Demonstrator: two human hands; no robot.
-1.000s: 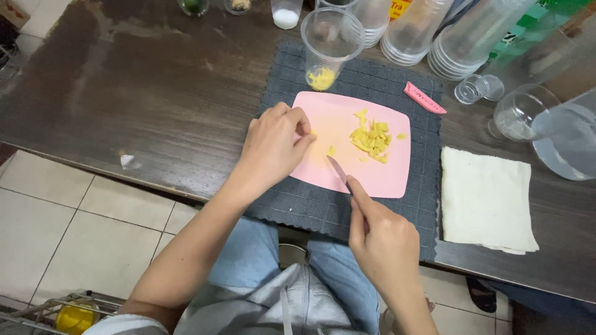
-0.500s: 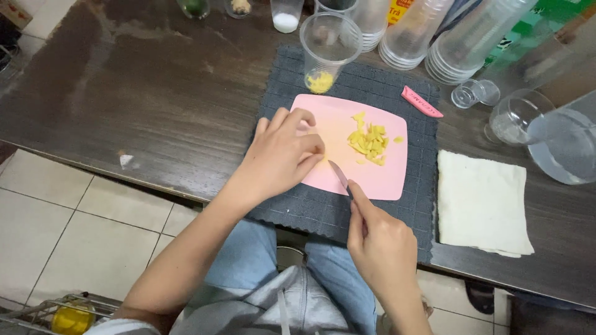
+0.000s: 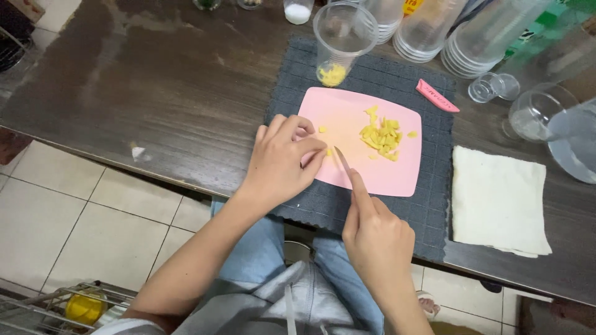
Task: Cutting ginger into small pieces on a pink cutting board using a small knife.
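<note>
A pink cutting board (image 3: 347,108) lies on a dark grey mat (image 3: 288,93) on the brown table. A pile of chopped yellow pieces (image 3: 382,133) sits right of the board's middle. My left hand (image 3: 279,161) rests curled on the board's left edge, its fingertips pinching a small yellow piece (image 3: 328,151). My right hand (image 3: 375,239) grips a small knife (image 3: 343,160), index finger along its back, the blade tip right beside that piece. A clear plastic cup (image 3: 343,37) with yellow bits in its bottom stands just beyond the board.
A pink knife sheath (image 3: 437,96) lies on the mat's right side. A white folded cloth (image 3: 496,201) is to the right. Stacks of clear cups (image 3: 434,28), a small clear cup (image 3: 487,87) and a glass jug (image 3: 574,139) crowd the far right. The table edge (image 3: 155,177) runs close to my body.
Both hands have stayed at the board's left part. The knife blade has shifted slightly nearer my left fingertips, and the view has moved a little.
</note>
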